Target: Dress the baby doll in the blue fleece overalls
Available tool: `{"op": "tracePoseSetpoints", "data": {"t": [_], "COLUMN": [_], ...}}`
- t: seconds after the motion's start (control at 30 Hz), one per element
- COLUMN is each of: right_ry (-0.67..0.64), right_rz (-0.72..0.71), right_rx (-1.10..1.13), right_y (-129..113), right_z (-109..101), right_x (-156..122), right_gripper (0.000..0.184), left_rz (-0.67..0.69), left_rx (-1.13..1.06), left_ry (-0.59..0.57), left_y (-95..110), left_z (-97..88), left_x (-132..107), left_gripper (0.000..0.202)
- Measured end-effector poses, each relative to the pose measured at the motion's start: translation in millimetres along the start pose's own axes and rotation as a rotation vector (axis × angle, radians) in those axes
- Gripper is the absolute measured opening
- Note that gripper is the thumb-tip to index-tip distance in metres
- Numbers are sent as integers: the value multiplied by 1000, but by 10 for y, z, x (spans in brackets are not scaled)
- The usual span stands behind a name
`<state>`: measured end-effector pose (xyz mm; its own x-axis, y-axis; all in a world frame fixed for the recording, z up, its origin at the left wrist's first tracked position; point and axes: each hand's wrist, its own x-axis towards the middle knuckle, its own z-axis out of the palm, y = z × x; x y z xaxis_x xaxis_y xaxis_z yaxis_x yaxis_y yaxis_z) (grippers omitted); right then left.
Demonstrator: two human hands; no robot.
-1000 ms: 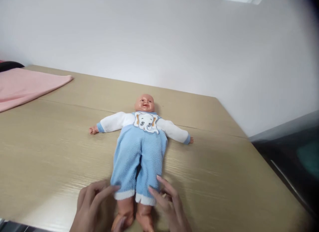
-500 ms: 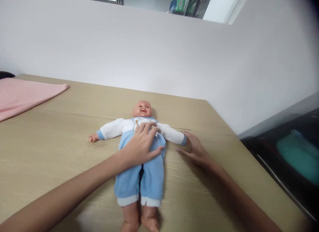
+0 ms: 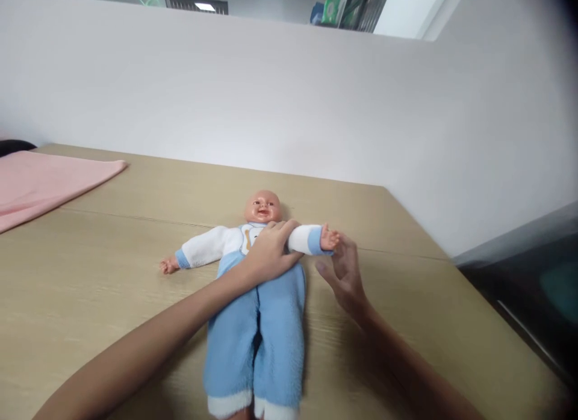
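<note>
A baby doll [image 3: 257,324] lies on its back, dressed in blue fleece trousers and a white top with blue cuffs. Across its chest, my left hand [image 3: 271,251] has its fingers closed round the upper part of the doll's sleeve on the right side. That sleeved arm [image 3: 309,239] is raised off the table, palm up. Just beside the doll's small hand, my right hand [image 3: 347,272] is curved with thumb and fingers apart; its fingertips are partly hidden behind the doll's hand. The other doll arm [image 3: 203,248] stretches out to the left.
The doll rests on a wooden table [image 3: 112,275] with a seam across it. A pink cloth [image 3: 49,179] lies at the far left, near a black object [image 3: 15,146]. A white wall [image 3: 271,95] rises behind. Dark furniture [image 3: 537,275] stands beyond the right edge.
My left hand has moved from the chest to the doll's upper sleeve and closed there. The doll's arm has come up off the table, and my right hand has turned upward beside it.
</note>
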<state>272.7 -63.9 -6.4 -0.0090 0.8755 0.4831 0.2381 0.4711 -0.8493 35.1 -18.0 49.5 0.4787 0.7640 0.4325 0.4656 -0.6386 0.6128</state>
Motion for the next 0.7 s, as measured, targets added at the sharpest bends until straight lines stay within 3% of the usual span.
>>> {"op": "tracePoseSetpoints", "data": {"t": [0.07,0.13,0.27,0.33,0.53,0.7], "right_ry": [-2,-97,-311,-320,-247,-374], "right_rz": [130,243,286,321,521,512], "right_rx": [15,-11,103,212,396,501], "right_y": [154,222,125,61,39,-60], "right_z": [92,124,207,301,635,868], "right_x": [-77,-126,-175,-193,-175,-35], "right_gripper": [68,61,54,55,62,59], "left_rz": [-22,-71,-226,-283,-439,-399], "left_rx": [-138,-302,-658,-778,-892,-951], "left_ry": [78,154,310,389,468,633], "left_y": [-44,-81,-128,-143,-182,-274], "left_z": [-38,-76,-135,-162,-280,-346], "left_x": [-30,-61,-102,-121,-230,-285], "left_gripper": [32,32,39,40,43,42]}}
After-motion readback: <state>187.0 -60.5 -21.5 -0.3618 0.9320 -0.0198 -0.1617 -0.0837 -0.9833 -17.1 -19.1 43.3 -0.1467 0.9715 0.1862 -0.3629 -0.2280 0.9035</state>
